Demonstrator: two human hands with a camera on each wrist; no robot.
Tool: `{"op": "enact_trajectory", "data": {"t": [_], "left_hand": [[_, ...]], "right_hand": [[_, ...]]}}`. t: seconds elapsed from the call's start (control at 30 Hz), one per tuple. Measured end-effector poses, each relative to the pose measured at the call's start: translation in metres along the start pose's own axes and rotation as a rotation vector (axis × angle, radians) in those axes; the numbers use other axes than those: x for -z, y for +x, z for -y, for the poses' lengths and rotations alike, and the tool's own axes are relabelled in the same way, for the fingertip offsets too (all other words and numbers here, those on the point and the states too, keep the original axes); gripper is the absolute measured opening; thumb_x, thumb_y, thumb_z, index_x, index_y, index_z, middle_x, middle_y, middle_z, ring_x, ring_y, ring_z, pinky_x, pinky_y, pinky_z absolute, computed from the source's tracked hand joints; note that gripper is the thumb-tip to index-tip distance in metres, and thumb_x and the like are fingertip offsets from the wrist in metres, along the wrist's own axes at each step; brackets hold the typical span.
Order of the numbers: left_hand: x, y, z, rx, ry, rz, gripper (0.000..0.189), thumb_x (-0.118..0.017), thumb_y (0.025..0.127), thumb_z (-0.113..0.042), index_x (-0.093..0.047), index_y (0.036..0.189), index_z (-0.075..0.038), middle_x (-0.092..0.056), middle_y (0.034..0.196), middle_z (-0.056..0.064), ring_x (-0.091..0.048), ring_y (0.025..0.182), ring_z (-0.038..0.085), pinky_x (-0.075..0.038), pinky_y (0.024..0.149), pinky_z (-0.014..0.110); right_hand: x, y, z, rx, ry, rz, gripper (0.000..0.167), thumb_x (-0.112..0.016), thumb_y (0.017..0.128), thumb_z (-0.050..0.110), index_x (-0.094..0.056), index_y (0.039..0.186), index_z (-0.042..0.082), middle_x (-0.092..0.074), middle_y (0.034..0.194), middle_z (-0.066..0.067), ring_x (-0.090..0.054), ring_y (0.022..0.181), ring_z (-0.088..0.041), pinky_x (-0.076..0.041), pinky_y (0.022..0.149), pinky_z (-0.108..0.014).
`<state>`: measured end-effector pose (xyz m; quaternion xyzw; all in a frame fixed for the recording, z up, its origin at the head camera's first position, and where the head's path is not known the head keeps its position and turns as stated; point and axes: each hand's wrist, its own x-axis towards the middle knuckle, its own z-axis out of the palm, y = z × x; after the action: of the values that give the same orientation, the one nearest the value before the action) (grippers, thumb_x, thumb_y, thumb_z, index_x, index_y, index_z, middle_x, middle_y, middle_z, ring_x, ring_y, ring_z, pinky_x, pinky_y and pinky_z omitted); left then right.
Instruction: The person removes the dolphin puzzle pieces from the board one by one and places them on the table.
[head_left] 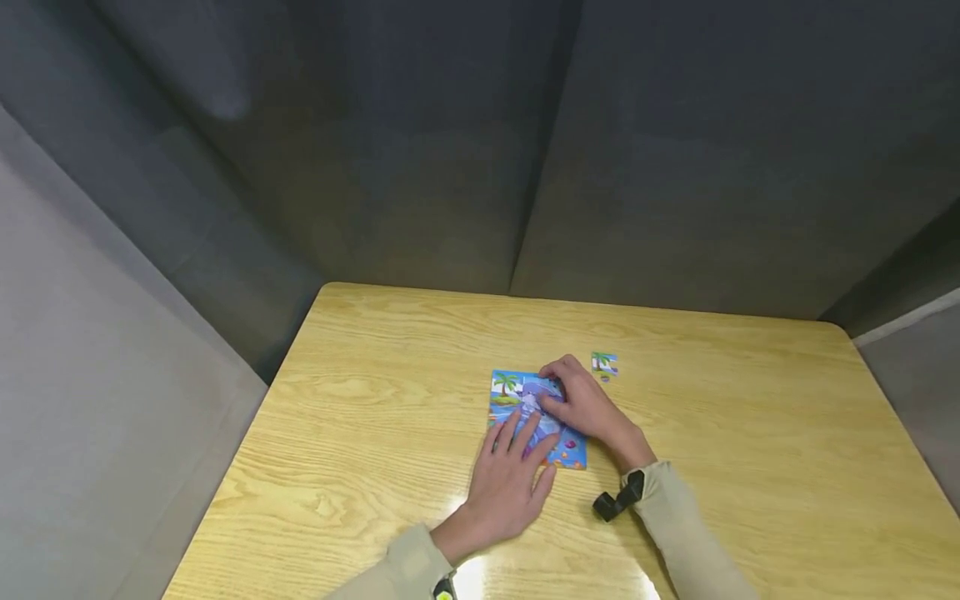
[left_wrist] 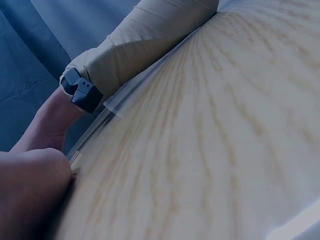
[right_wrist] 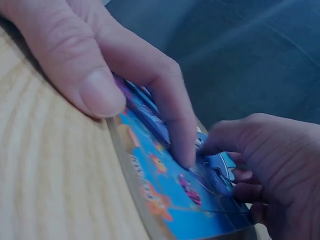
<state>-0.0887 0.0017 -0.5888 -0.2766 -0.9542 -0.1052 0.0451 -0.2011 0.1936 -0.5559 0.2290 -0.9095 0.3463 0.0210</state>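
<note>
A flat picture puzzle (head_left: 576,458) with a purple-blue dolphin, a palm tree and orange sea life lies on the wooden table. My left hand (head_left: 504,487) rests on its lower left part with fingers spread. In the right wrist view, the left index fingertip presses the picture and the thumb lies at the board's edge. At the upper right part of the puzzle, my right hand (head_left: 588,406) bends over the surface. It pinches a blue puzzle piece (right_wrist: 218,167) between thumb and fingers, close over the board; much of the piece is hidden by the hand.
A small loose puzzle piece (head_left: 603,362) with a palm tree lies on the table (head_left: 375,400) beyond the right hand. A black strap (head_left: 621,498) hangs from the right wrist. Dark curtains (head_left: 420,150) stand behind the table's far edge.
</note>
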Motion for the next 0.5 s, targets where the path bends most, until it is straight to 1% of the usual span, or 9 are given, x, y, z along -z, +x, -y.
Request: {"op": "enact_trajectory", "data": {"t": [0.07, 0.13, 0.33, 0.5], "left_hand": [[0.0005, 0.0002, 0.0006, 0.001, 0.007, -0.002, 0.054, -0.023, 0.112, -0.048, -0.039, 0.161, -0.032, -0.020, 0.174, 0.006, -0.010, 0.160, 0.035, -0.016, 0.126, 0.057], [0.0008, 0.0002, 0.0009, 0.001, 0.005, -0.002, 0.054, -0.022, 0.112, -0.048, -0.040, 0.161, -0.031, -0.020, 0.174, 0.006, -0.010, 0.160, 0.035, -0.016, 0.126, 0.057], [0.0024, -0.0003, -0.0008, -0.010, -0.024, 0.003, 0.054, -0.023, 0.112, -0.047, -0.040, 0.161, -0.030, -0.020, 0.174, 0.007, -0.012, 0.160, 0.036, -0.016, 0.126, 0.058], [0.0025, -0.0008, -0.0020, -0.004, -0.011, 0.000, 0.054, -0.025, 0.112, -0.048, -0.041, 0.160, -0.031, -0.022, 0.173, 0.007, -0.012, 0.160, 0.036, -0.017, 0.126, 0.057]], "right_hand": [[0.0014, 0.0007, -0.0008, 0.005, 0.019, 0.027, 0.038, -0.079, 0.091, 0.018, -0.064, 0.123, 0.003, -0.060, 0.110, -0.010, -0.054, 0.094, -0.021, -0.050, 0.083, -0.041], [0.0022, 0.0010, -0.0020, 0.011, 0.032, 0.045, 0.041, -0.081, 0.090, 0.020, -0.063, 0.124, 0.003, -0.059, 0.111, -0.009, -0.053, 0.093, -0.021, -0.049, 0.082, -0.039], [0.0035, -0.0007, -0.0049, 0.006, 0.040, 0.057, 0.044, -0.083, 0.089, 0.023, -0.064, 0.123, 0.005, -0.056, 0.108, -0.007, -0.049, 0.090, -0.018, -0.046, 0.077, -0.034], [0.0041, -0.0013, -0.0068, 0.019, 0.073, 0.077, 0.043, -0.085, 0.088, 0.021, -0.063, 0.122, 0.006, -0.060, 0.098, -0.004, -0.053, 0.082, -0.018, -0.046, 0.071, -0.031]]}}
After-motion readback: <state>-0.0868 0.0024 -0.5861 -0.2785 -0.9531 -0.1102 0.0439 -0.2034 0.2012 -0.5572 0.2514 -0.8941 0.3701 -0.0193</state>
